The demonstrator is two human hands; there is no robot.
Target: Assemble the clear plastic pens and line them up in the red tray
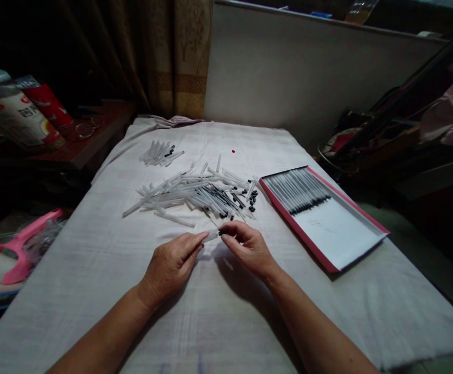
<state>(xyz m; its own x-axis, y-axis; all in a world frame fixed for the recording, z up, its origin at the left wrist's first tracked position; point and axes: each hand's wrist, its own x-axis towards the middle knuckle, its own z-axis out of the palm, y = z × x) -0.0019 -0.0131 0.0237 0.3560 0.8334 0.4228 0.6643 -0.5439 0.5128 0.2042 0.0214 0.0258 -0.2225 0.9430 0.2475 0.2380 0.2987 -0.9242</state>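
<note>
My left hand is closed around a translucent white pen barrel that points right. At the barrel's right end, my right hand pinches a small black pen plug between thumb and fingertips. Whether the plug sits inside the barrel or only touches it, I cannot tell. Just beyond both hands lies a loose pile of pen barrels, with dark thin pen refills among them. Several small black plugs are scattered at the pile's right side.
To the right, a shallow pink-edged box holds a row of pens with black ends. A smaller group of barrels and a red bit lie farther back on the white cloth. Jars stand on a side table at left.
</note>
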